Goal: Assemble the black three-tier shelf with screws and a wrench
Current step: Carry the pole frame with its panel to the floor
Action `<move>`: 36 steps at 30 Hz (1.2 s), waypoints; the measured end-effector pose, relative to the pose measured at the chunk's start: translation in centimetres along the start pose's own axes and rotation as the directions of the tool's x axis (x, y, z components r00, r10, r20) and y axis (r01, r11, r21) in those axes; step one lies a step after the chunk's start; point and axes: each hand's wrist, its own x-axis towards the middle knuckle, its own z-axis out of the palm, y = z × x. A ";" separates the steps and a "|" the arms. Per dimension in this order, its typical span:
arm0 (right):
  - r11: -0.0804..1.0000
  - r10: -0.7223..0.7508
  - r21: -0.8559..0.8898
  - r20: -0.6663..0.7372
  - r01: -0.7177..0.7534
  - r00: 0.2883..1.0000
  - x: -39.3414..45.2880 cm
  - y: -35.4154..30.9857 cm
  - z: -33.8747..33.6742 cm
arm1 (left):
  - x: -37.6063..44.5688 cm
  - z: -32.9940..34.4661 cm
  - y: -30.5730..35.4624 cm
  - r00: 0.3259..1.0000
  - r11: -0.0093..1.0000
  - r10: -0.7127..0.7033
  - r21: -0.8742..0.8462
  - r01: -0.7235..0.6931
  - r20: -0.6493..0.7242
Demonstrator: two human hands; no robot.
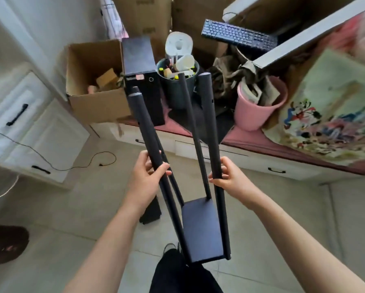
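Note:
I hold a partly built black shelf frame upright above the tiled floor. One flat black shelf board (200,229) sits low between several round black posts that rise toward the bench. My left hand (147,178) is wrapped around the near left post (144,127). My right hand (228,178) grips the near right post (209,115). Two further posts stand behind them. Another black board (150,212) lies on the floor behind my left hand. No screws or wrench are visible.
A bench with a pink cover (251,142) holds an open cardboard box (92,81), a black case (143,77), a dark bin of small items (177,87), a pink bucket (259,106), and a keyboard (238,34). White drawers (29,123) stand left. A cable (71,163) trails on the floor.

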 end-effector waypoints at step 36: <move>0.962 0.262 0.045 -0.422 -0.269 0.868 16.3 28.1 2.5 | 11.7 14.3 -30.2 0.965 0.837 -0.257 0.510 0.199 0.044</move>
